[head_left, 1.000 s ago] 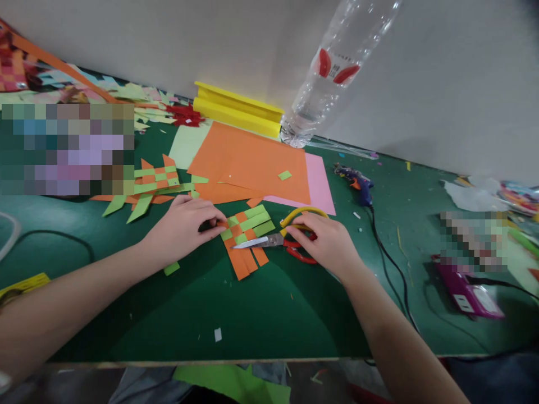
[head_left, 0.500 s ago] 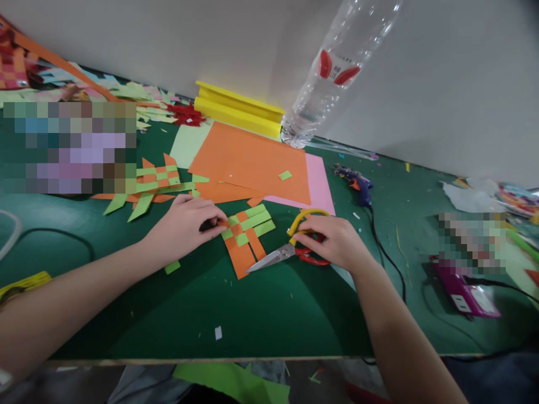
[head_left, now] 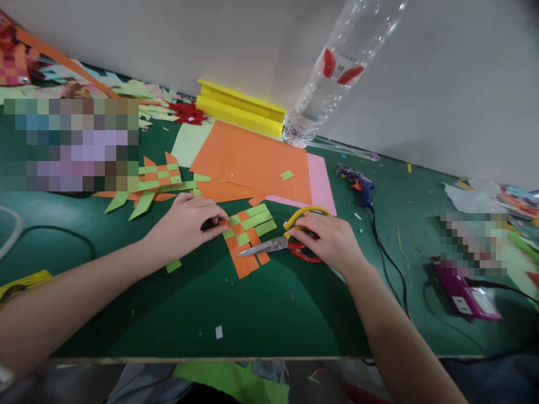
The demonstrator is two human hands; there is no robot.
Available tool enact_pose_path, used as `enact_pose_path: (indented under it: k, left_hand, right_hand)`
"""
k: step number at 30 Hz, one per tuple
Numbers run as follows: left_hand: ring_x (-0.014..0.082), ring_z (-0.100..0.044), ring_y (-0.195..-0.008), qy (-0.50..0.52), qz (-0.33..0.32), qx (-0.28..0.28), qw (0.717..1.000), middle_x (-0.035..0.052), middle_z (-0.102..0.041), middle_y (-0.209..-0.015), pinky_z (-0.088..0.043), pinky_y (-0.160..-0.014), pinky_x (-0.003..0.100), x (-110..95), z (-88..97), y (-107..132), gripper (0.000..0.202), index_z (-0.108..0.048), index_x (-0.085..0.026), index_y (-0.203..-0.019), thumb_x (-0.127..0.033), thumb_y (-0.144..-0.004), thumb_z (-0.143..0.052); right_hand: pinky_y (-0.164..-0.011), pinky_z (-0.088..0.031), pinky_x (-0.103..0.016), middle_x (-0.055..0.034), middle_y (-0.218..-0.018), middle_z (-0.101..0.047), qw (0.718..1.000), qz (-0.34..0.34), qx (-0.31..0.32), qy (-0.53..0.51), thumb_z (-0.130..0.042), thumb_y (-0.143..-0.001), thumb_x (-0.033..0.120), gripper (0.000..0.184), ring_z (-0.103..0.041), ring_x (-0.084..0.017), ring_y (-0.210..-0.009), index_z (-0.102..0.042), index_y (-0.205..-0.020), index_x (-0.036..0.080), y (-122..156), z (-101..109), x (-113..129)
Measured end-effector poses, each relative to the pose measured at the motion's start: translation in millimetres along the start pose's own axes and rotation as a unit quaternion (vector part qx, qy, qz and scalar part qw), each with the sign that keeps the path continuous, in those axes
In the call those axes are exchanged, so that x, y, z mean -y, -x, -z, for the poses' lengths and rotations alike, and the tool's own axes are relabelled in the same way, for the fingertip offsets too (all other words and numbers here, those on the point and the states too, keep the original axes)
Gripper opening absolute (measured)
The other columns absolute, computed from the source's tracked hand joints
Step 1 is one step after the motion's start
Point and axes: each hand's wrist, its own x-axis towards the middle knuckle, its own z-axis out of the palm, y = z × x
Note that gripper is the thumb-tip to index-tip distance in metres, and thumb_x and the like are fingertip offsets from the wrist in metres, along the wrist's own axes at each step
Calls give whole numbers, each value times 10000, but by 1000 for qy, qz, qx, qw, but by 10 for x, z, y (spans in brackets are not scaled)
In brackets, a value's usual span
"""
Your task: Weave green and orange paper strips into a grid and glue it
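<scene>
My left hand [head_left: 196,219] pinches the left corner of a small woven paper piece [head_left: 243,227], made of orange and light green strips. Its loose orange ends point toward me and the green ends point right. My right hand [head_left: 332,238] grips a pair of scissors [head_left: 275,244] with yellow and red handles. The blades look closed and lie across the orange strip ends, pointing left. Behind my left hand is a woven orange and green paper fish [head_left: 159,177] with strip tails.
Orange sheets [head_left: 252,157] and a pink sheet [head_left: 322,179] lie behind the woven piece. Further back stand a clear plastic bottle [head_left: 322,95] and a yellow folded strip [head_left: 240,112]. A glue gun [head_left: 357,185] with its cord and a magenta power box [head_left: 463,292] are at right.
The scissors have moved left and slightly up, so the blades now cross the orange strips instead of resting at their lower end. My left hand keeps its hold on the woven paper.
</scene>
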Motion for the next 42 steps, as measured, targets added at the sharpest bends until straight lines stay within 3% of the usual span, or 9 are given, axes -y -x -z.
enact_pose_path:
  k: [8,14,22,30,33,37,40,42]
  left_hand:
    - [166,-608,-729,-3,-4,-8,1000,-12,-686,-775,-332,-855,396,5,-9,4,295,-650,-245,-878,-457,-943,-455]
    - [164,-609,-736,-7,-4,-5,1000,-20,-671,-779,-320,-850,377,0,-9,-2,210,-652,-244,-874,-394,-925,-515]
    - [166,-603,-732,-4,-3,-3,1000,-22,-674,-777,-313,-845,375,6,-9,2,216,-644,-243,-865,-399,-924,-507]
    - [172,-607,-748,0,-2,1,1000,-14,-670,-796,-305,-853,380,14,-2,10,260,-657,-237,-890,-423,-936,-481]
    - [177,-613,-756,-7,-3,2,1000,-12,-673,-810,-312,-864,382,15,-1,16,276,-659,-236,-906,-436,-943,-473]
    - [189,-628,-807,-27,-22,-6,999,6,-682,-866,-323,-889,386,-12,-5,30,303,-644,-223,-949,-443,-972,-437]
    - [226,-627,-941,-60,-43,-23,997,45,-678,-1001,-315,-930,404,-50,-5,40,345,-628,-205,-1017,-485,-976,-432]
    - [250,-608,-1010,-79,-51,-24,995,66,-662,-1078,-309,-961,417,-74,-6,43,393,-617,-199,-1079,-532,-960,-445]
  right_hand:
    - [-636,-476,-283,-5,-797,-739,998,11,37,-47,-544,-940,421,264,-669,-154,-694,-663,-813,222,39,89,-112]
    - [-634,-491,-294,-44,-850,-748,998,-54,-38,-16,-500,-961,426,295,-690,-171,-730,-645,-828,205,-16,-47,13]
    - [-634,-480,-290,-15,-804,-736,1000,-9,1,-3,-486,-970,417,301,-682,-160,-717,-669,-834,221,11,-33,-38]
    - [-626,-467,-263,5,-755,-725,997,31,18,-75,-573,-930,383,227,-654,-140,-657,-660,-803,216,50,70,-133]
    - [-617,-481,-251,-7,-778,-732,992,-18,-42,-120,-570,-924,361,203,-658,-137,-652,-644,-806,214,67,55,-162]
    - [-622,-495,-286,-34,-818,-744,972,-178,-129,-80,-558,-908,403,224,-670,-171,-660,-641,-820,214,76,13,-213]
    - [-668,-512,-338,-57,-911,-761,945,-295,-132,-50,-526,-910,434,255,-703,-221,-752,-649,-849,218,72,-16,-272]
    - [-731,-529,-373,-72,-1034,-754,933,-332,-122,-64,-537,-899,431,240,-713,-244,-849,-644,-886,218,72,-38,-314]
